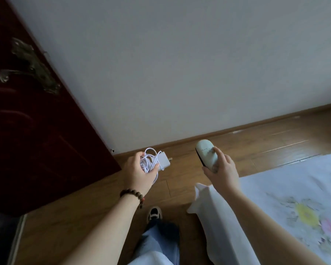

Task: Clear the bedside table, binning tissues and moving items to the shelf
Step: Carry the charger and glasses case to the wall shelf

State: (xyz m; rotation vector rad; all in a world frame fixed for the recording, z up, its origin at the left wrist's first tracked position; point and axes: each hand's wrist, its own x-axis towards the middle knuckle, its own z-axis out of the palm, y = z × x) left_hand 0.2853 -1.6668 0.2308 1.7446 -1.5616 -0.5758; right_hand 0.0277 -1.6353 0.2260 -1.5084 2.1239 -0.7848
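Hands: two in view, both bare, both loaded, held out over the brown wooden plank floor (180,180).
Left hand (139,173): fingers curled round one tangled white charging cable (148,162), thumb pressing the loops into the palm; one loop dangles below the hand.
White plug adapter (164,160): one, on the end of that cable, poking out just past the fingers, its metal prongs pointing right.
Wrist: one brown beaded bracelet (132,194) on the left arm.
Right hand (221,172): wrapped round the lower end of one pale oval case with a dark edge (206,154), index finger laid along its top face, thumb underneath.
Case markings: faint drawing or script on the pale face, too small to read.
Containers: the case looks shut; what's inside, cannot tell.
Spacing: the two hands are apart, cable lot on the left, case on the right, neither thing touching the other.
Bed: white sheet with a yellow and pink flower print (294,207) at lower right, its corner just under the right forearm.
Door: dark red wooden door with an ornate metal handle plate (36,111) at left, beside the plain white wall (180,64).
Below: one shoe (154,214) and a blue jeans leg (159,243) on the floor.
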